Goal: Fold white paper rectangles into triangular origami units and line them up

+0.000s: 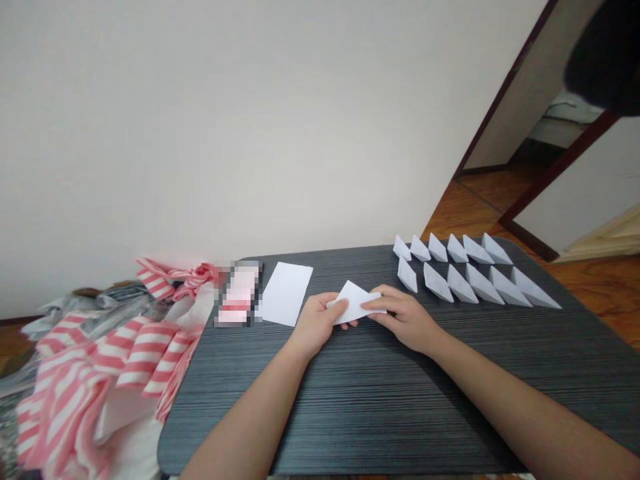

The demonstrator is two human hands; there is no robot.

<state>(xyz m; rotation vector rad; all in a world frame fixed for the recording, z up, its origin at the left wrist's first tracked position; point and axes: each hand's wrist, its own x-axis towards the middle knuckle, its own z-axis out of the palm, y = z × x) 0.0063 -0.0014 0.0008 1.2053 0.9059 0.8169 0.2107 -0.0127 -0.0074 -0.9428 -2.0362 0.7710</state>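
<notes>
A small piece of folded white paper [354, 300] is held above the dark table, its pointed corner facing away from me. My left hand [319, 320] pinches its left side, thumb on top and fingers underneath. On the right side, my right hand [403, 317] grips the paper between thumb and fingers. Left of my hands lies a stack of flat white paper sheets [287, 293]. Two rows of folded white paper boats [463, 285] stand at the table's far right.
The dark, wood-grained table [350, 413] stands against a pale wall. A blurred-out phone-like object [239, 293] lies at its left edge. Beyond that edge are heaped red-and-white striped cloths [145, 353] and plastic bags. A doorway opens at the right.
</notes>
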